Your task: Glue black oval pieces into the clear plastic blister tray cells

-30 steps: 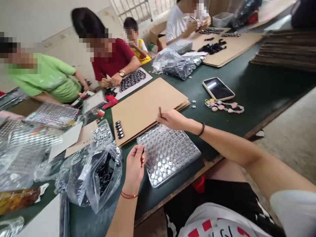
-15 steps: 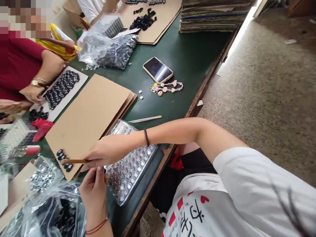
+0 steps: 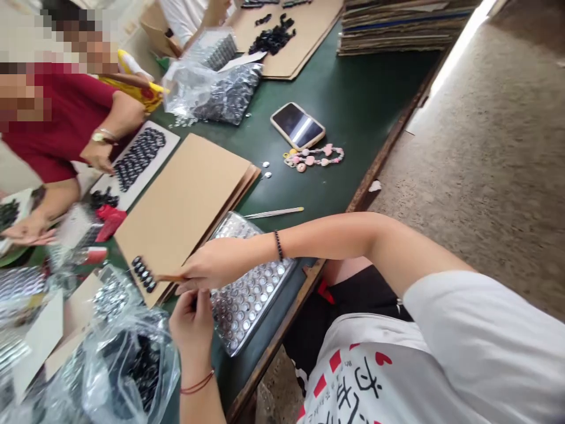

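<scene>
My right hand (image 3: 212,265), with a black bead bracelet at the wrist, is closed around a thin brown stick-like tool (image 3: 170,278). The tool's tip points left, beside a short row of glossy black pieces (image 3: 143,274) on a cardboard sheet (image 3: 189,182). Just below, my left hand (image 3: 193,321), wearing a red string, is closed in a pinch; whatever is between its fingers is hidden. Under my right forearm lies a clear tray of round silvery pieces (image 3: 253,300), partly covered by the arm.
Tweezers (image 3: 276,212), a phone (image 3: 298,126) and a beaded strap (image 3: 313,158) lie on the green table. Plastic bags of black pieces (image 3: 145,365) and silvery bits (image 3: 112,297) crowd the lower left. Across the table, a co-worker's hand (image 3: 99,154) touches a board of black pieces.
The view has shifted, so the scene sits further right. The brown tool's tip has drawn back from over the black pieces, which now show as a neat row. Both hands remain close together.
</scene>
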`<act>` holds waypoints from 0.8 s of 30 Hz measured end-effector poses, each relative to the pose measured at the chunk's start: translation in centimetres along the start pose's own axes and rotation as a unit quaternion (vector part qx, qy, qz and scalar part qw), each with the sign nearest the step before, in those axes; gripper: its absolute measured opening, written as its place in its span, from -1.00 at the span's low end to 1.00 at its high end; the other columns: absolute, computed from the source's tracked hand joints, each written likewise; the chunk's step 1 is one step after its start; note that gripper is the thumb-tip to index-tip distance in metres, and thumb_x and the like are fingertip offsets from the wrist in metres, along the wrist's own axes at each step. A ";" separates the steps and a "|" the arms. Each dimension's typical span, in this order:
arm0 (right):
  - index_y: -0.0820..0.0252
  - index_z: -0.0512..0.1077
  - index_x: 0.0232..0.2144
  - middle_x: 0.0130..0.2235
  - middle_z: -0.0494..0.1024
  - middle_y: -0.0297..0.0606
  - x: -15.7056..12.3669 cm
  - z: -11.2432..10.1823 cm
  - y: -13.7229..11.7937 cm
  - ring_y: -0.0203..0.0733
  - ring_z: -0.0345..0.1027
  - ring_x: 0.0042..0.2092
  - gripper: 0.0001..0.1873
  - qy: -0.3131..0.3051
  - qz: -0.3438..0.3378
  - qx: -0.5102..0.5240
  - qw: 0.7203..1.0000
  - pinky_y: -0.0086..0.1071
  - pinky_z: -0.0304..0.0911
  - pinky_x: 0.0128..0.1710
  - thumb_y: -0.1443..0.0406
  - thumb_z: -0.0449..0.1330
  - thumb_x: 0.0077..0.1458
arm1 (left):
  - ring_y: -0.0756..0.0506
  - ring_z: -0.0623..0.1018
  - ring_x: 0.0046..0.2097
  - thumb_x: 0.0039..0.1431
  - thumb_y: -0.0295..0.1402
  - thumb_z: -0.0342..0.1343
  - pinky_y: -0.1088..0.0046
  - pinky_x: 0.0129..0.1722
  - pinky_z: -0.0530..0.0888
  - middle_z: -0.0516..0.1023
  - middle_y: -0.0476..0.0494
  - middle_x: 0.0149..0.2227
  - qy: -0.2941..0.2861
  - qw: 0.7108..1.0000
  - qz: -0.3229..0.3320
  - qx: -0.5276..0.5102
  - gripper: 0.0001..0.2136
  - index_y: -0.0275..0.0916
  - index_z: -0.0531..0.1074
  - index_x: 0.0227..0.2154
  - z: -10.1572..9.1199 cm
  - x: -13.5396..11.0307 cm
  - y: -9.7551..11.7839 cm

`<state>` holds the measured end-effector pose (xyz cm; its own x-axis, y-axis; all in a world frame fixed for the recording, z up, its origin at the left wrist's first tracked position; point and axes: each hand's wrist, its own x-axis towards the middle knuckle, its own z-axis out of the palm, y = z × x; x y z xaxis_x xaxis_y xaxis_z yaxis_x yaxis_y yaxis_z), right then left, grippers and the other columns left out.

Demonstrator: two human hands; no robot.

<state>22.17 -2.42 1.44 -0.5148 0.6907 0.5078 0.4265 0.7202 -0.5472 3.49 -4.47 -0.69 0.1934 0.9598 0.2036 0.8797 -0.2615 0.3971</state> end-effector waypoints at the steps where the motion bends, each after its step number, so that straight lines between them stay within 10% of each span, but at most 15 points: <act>1: 0.27 0.38 -0.23 -0.34 0.48 -0.28 -0.2 0.0 -0.2 -0.34 0.30 -0.38 -0.74 0.003 -0.002 0.014 1.000 -0.53 0.03 -0.48 0.22 -0.01 0.17 | 0.03 0.28 -0.59 0.04 -0.25 -0.02 0.53 -0.57 0.20 0.27 0.07 -0.68 -0.006 0.999 -0.012 -0.030 -0.76 -0.25 0.26 -0.64 -0.1 -0.2 0.1; 6: 0.31 0.45 -0.50 -0.56 0.42 -0.30 -0.5 1.4 -0.5 -0.39 0.21 -0.53 -0.74 0.108 0.056 0.112 0.986 -0.52 0.02 -0.51 0.22 0.11 0.07 | 0.06 0.19 -0.62 0.08 -0.19 -0.05 0.56 -0.61 0.15 0.16 0.11 -0.69 -0.026 0.975 -0.075 -0.210 -0.76 -0.25 0.29 -0.54 -0.5 -1.3 0.5; 14: 0.25 0.31 -0.61 -0.62 0.37 -0.35 -0.9 3.1 -1.8 -0.40 0.18 -0.60 -0.68 0.105 0.191 0.218 0.951 -0.52 0.06 -0.60 0.15 0.08 0.05 | 0.04 0.28 -0.53 0.14 -0.21 -0.09 0.53 -0.50 0.19 0.30 0.04 -0.61 0.005 0.989 -0.016 -0.147 -0.73 -0.25 0.35 -0.53 -0.9 -2.2 1.3; 21: 0.22 0.21 -0.58 -0.71 0.22 -0.44 -0.2 3.0 -1.1 -0.41 0.09 -0.72 -0.59 0.062 0.362 0.524 0.769 -0.53 0.05 -0.74 0.00 0.01 0.03 | 0.02 0.32 -0.50 0.14 -0.20 -0.09 0.53 -0.45 0.21 0.34 0.02 -0.58 -0.011 0.973 -0.039 -0.226 -0.73 -0.26 0.35 -0.52 -1.4 -2.3 1.2; 24: 0.21 0.18 -0.58 -0.73 0.16 -0.48 -0.2 2.9 -1.3 -0.42 0.07 -0.71 -0.58 0.074 0.371 0.544 0.749 -0.54 0.04 -0.73 -0.02 0.01 0.04 | 0.03 0.30 -0.51 0.12 -0.18 -0.07 0.53 -0.47 0.21 0.31 0.03 -0.59 -0.007 0.965 -0.066 -0.254 -0.72 -0.26 0.33 -0.54 -1.6 -2.1 0.6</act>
<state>19.58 -3.67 0.16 -0.3139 0.9320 -0.1814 -0.3460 -0.2902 -0.8922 2.97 -6.79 0.55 0.1034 0.9885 0.1105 0.5706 -0.1500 0.8074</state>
